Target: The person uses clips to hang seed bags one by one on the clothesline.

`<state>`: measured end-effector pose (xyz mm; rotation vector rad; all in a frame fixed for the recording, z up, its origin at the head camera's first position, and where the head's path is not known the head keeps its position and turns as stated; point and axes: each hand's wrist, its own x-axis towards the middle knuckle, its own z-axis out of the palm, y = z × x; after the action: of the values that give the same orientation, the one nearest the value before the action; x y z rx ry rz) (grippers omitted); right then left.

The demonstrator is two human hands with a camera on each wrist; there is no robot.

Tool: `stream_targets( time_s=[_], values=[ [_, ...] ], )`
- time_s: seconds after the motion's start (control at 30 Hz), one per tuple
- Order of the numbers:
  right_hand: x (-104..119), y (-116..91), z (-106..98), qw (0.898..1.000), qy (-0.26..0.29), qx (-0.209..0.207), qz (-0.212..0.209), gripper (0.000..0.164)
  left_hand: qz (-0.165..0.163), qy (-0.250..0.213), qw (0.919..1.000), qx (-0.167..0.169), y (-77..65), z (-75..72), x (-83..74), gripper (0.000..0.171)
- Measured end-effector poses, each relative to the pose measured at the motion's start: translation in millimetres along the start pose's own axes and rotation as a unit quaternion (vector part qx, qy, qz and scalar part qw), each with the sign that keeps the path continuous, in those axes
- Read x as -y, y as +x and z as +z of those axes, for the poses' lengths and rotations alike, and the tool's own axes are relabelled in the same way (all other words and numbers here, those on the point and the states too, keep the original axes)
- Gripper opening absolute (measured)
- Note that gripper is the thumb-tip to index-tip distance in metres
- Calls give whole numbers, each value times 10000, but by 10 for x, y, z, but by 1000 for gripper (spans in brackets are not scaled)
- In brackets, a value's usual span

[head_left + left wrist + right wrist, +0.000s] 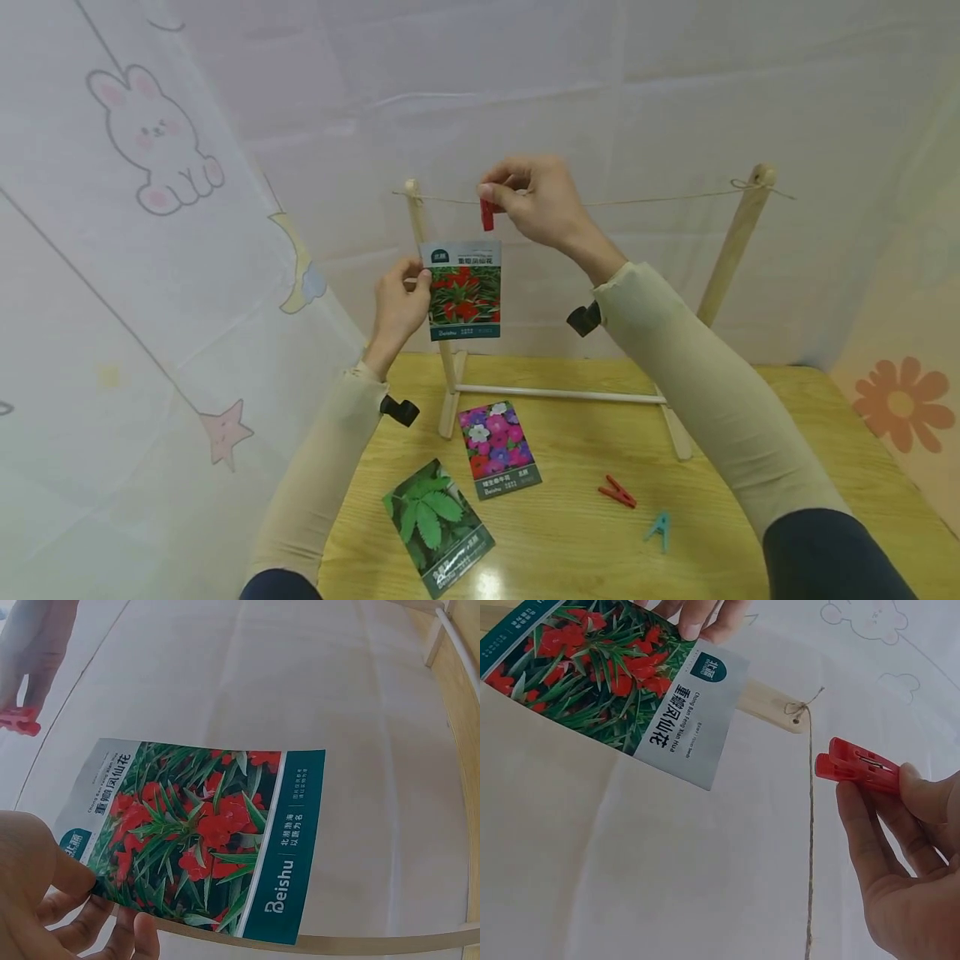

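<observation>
A seed packet with red flowers (465, 292) is pinched at its left edge between the thumb and fingers of my left hand (402, 302). It hangs upright in front of the left post, its top edge below the string (645, 201). My right hand (542, 200) pinches a red clothespin (487, 215) by its handle end, just above the packet's top right corner. In the right wrist view the clothespin (859, 765) points toward the string, and a gap shows between it and the packet (622, 675).
A wooden frame with two posts (735, 242) and a lower rod (562, 393) carries the string. On the table (570, 542) lie a packet with pink and purple flowers (499, 450), a green-leaf packet (438, 525), a red clothespin (617, 492) and a teal clothespin (659, 531).
</observation>
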<state>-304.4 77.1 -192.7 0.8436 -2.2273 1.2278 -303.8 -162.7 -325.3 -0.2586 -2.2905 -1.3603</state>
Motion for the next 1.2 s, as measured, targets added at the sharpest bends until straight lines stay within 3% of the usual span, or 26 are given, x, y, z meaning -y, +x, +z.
stream_targets(
  time_s=[0.7,1.2],
  values=[
    [120,274,-46,9992,-99,47,378,21,180,-41,9997,-187,166,-6,-97,20],
    [62,345,23,9971,-42,210,731,24,184,5,9995,-251,207,20,-164,22]
  ],
)
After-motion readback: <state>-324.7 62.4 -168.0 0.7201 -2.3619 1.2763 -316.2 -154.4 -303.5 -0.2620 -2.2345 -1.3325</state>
